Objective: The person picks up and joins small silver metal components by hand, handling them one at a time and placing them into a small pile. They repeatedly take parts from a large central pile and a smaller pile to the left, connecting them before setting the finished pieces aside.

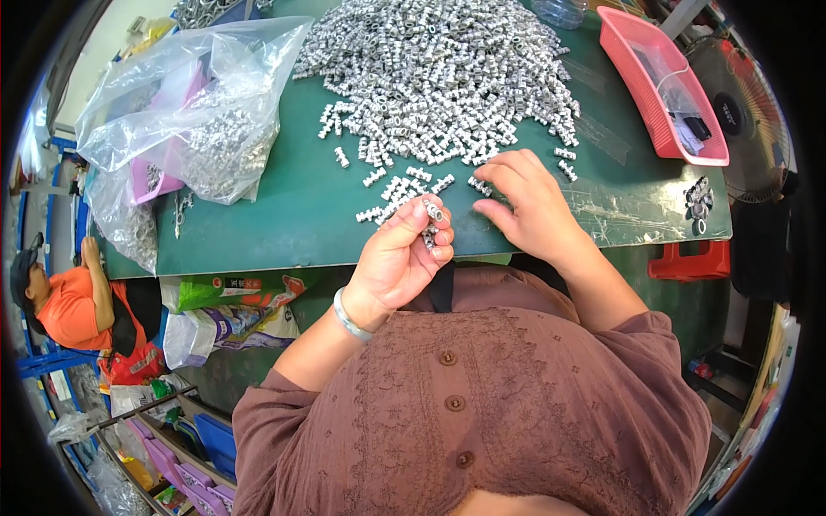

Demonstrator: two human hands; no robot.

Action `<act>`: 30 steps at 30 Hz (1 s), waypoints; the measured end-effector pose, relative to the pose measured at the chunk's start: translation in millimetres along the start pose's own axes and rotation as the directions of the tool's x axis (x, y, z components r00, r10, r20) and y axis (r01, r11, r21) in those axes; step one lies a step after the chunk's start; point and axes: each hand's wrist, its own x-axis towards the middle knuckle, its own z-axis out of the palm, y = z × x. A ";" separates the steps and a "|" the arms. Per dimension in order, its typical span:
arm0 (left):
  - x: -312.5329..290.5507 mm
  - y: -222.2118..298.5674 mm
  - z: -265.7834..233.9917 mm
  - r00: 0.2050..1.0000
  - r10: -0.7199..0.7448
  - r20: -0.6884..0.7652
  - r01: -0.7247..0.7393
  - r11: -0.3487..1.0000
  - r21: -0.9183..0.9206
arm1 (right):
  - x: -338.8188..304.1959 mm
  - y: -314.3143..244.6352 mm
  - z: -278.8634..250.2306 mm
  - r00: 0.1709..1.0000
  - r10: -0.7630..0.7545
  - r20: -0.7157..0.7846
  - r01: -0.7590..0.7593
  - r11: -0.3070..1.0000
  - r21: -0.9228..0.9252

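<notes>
My left hand is turned palm up above the table's near edge, its fingers closed around a few small silvery metal fittings. One ribbed, hollow fitting sticks out at the thumb and fingertips. To the right, my right hand is low over the table, thumb and index finger apart. A single fitting lies between those two fingertips; firm contact cannot be made out. Loose fittings are scattered just beyond my left hand. Behind them rises a large heap of the same fittings.
A clear plastic bag of small parts covers a purple bin on the left. At the right stand a pink basket, a fan and a small cluster of dark rings. A red stool is below the green table. Another person works far left.
</notes>
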 end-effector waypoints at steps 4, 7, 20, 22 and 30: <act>0.8 0.6 0.6 1.000 -0.025 0.000 0.025 0.999 -0.029 | -4.4 5.5 3.0 0.991 0.125 0.042 -0.117 0.981 -0.152; 0.4 0.6 -3.8 0.999 -0.032 0.040 0.035 0.997 -0.067 | -6.2 7.4 6.1 0.988 0.144 0.052 -0.132 0.973 -0.187; -0.7 -4.5 0.8 0.984 0.121 -0.133 -0.076 0.950 0.303 | -1.2 -3.7 8.3 0.992 0.126 -0.011 -0.120 0.963 0.242; 0.1 -8.0 2.4 0.981 0.145 -0.127 -0.094 0.936 0.340 | -1.9 -7.1 9.9 0.992 0.120 -0.034 -0.102 0.936 0.338; -1.4 -12.7 13.4 0.915 0.402 0.008 -0.297 0.661 0.689 | -3.8 -12.8 14.3 0.984 0.170 0.043 -0.165 0.813 0.559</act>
